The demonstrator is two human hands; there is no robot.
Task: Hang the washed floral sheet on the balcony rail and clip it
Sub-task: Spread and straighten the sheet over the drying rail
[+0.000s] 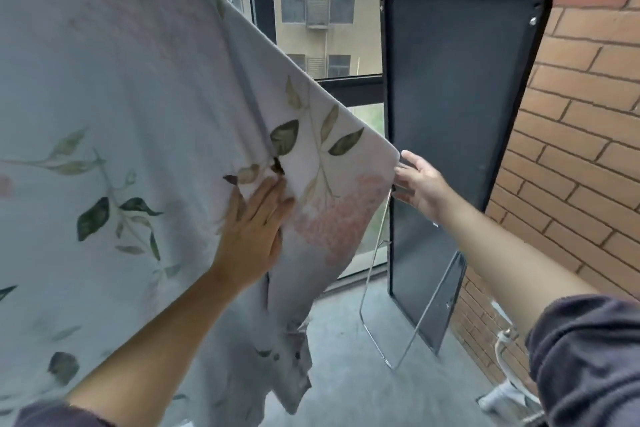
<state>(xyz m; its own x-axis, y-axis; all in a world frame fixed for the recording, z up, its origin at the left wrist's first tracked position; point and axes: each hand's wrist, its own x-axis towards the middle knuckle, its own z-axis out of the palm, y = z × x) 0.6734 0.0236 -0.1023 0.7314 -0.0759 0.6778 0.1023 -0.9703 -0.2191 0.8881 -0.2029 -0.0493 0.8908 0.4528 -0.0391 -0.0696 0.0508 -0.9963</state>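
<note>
- Beside the black folded table (460, 135) leaning on the brick wall (588, 114), the floral sheet (121, 114) is hanging draped from something hidden above, filling the space to the table's left.
- The left hand (252, 236) is pressing flat on the cloth, fingers extended and grasping nothing, apparently smoothing it.
- The right hand (420, 184), between sheet and table, is reaching with loose, spread fingers touching the sheet's edge, likely to pull it straight.
- No clips or basket are showing.
</note>
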